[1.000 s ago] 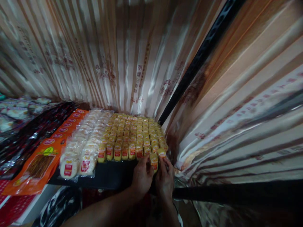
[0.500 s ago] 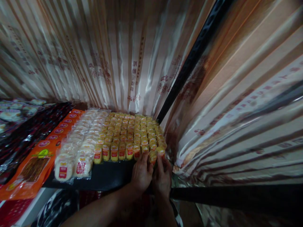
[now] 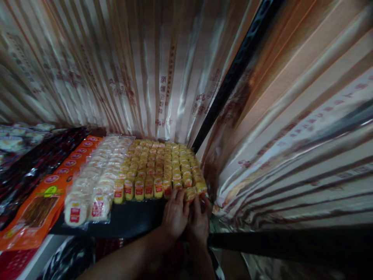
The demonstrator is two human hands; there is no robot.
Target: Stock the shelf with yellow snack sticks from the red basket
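Rows of small yellow wrapped cakes (image 3: 148,186) with red labels stand packed on the black shelf (image 3: 136,217). At the front right corner, my left hand (image 3: 175,214) and my right hand (image 3: 199,216) are side by side at the near edge of the rows. Between their fingertips is one yellow wrapped cake (image 3: 190,194), gripped from both sides. Another yellow cake (image 3: 201,188) sits just beyond my right fingers. My fingers cover part of the front row.
To the left lie white round packaged cakes (image 3: 99,208), orange snack packs (image 3: 40,212) and dark shiny packets (image 3: 26,171). A black slanted post (image 3: 224,97) rises behind the right corner. Pleated printed curtains (image 3: 140,70) hang behind and to the right.
The cake between my hands has tipped from more upright and settled lower, in line with the front of the rows. The view has shifted slightly.
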